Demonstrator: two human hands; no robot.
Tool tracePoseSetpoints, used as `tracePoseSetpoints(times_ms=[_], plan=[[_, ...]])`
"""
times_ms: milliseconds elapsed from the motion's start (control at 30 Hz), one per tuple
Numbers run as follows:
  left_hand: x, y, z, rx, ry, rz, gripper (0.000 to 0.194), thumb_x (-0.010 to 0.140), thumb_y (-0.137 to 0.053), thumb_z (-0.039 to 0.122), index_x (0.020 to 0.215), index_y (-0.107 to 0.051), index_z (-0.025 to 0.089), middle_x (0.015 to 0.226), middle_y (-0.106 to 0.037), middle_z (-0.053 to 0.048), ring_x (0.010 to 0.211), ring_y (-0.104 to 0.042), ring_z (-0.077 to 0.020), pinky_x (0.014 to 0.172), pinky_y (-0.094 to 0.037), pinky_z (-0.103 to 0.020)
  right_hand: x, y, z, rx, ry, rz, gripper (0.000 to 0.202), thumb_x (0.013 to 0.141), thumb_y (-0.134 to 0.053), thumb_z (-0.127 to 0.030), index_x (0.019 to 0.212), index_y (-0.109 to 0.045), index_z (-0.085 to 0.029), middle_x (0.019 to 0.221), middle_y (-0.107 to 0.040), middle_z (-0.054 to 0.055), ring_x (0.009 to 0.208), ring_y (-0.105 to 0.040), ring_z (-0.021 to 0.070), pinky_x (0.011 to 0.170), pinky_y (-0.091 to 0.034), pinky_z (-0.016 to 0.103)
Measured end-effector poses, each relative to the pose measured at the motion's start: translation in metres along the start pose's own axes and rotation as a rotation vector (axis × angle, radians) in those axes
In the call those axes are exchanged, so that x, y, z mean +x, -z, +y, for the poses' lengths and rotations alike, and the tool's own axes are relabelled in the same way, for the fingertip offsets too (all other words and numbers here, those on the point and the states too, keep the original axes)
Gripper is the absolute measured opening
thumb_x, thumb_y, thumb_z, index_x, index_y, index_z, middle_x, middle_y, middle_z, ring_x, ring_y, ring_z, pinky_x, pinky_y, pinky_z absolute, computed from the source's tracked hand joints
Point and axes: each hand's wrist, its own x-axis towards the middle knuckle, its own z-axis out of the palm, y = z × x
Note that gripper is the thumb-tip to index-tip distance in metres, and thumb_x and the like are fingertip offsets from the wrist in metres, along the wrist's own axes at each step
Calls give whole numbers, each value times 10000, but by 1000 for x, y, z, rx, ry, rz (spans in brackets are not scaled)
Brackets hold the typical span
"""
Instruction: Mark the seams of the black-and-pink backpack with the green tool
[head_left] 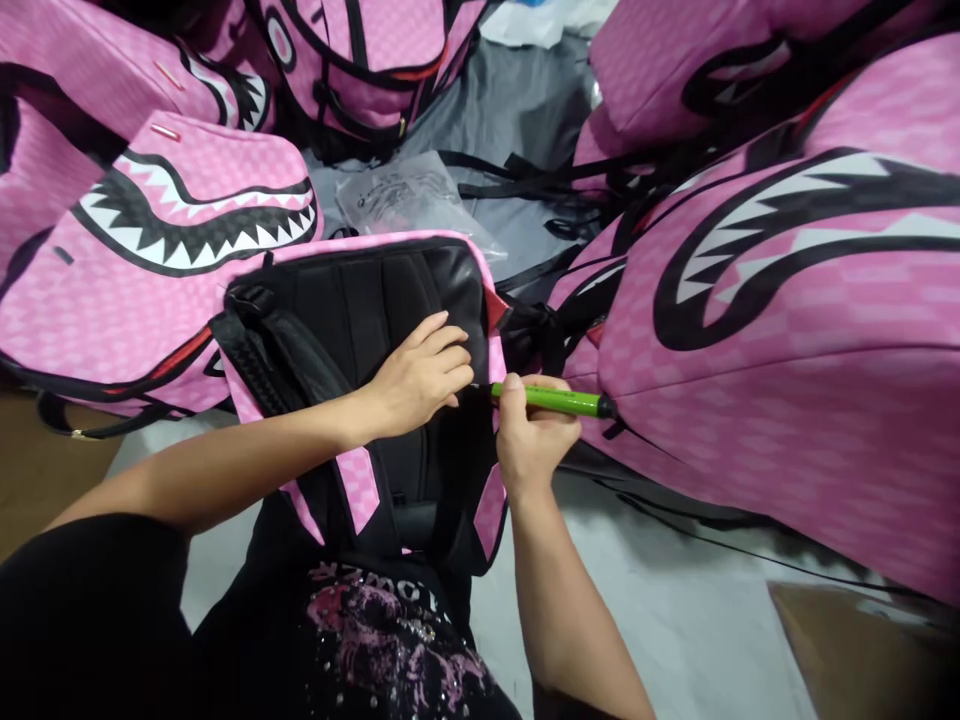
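A green marker [551, 400] is being pinched between the thumb and fingers of the right hand [536, 435], its dark tip being pointed toward the left fingertips. The left hand [420, 385] is being laid palm down, fingers slightly spread, on the black back panel [364, 310] of a pink backpack [360, 490], which is being held upright between the forearms. No mark is being shown near the tip; whether any stroke has been made, and how much is left, cannot be told.

One marker and two hands are being seen. One backpack is being handled, and at least six others are being shown around it: at least three beyond and to the left of the left hand, and three beyond and to the right of the right hand. One clear plastic bag [416, 200] is being seen beyond both hands.
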Motion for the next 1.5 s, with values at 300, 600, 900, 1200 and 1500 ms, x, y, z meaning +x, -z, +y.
tracePoseSetpoints(times_ms=[300,600,900,1200,1500], plan=[[0,-8,-2,-8,-6,32,116,866,-680,256,938,-642,175,1035,-669,-29,1260,-510,-253,1215,-316,-536,0,-3,0,-72,71,-25,265,872,-639,-412,808,-592,-160,663,-606,-5,552,-570,125,554,-474,260],[0,-10,-3,13,-18,80,131,858,-694,261,917,-635,160,991,-653,-22,1207,-536,-245,1213,-335,-514,-3,-7,6,-46,87,-23,259,890,-652,-411,835,-599,-163,713,-619,9,579,-591,136,576,-485,280],[0,-11,-3,8,-8,54,110,888,-656,268,928,-639,167,999,-653,-27,1213,-534,-231,1215,-335,-520,-5,-7,9,-39,28,-20,269,899,-639,-428,839,-593,-169,711,-625,8,592,-607,146,589,-489,286],[1,-12,-3,64,-19,50,122,895,-646,285,931,-640,169,1003,-650,-22,1202,-537,-224,1225,-329,-497,-1,-6,5,-53,-1,-67,270,902,-625,-423,809,-588,-172,705,-631,9,597,-623,153,589,-503,289],[2,-11,-4,63,-3,5,113,936,-581,285,938,-641,189,1012,-646,-17,1200,-527,-213,1222,-321,-502,-1,-7,6,-25,-45,-41,266,895,-633,-422,816,-592,-171,685,-622,11,579,-613,155,552,-497,279]])
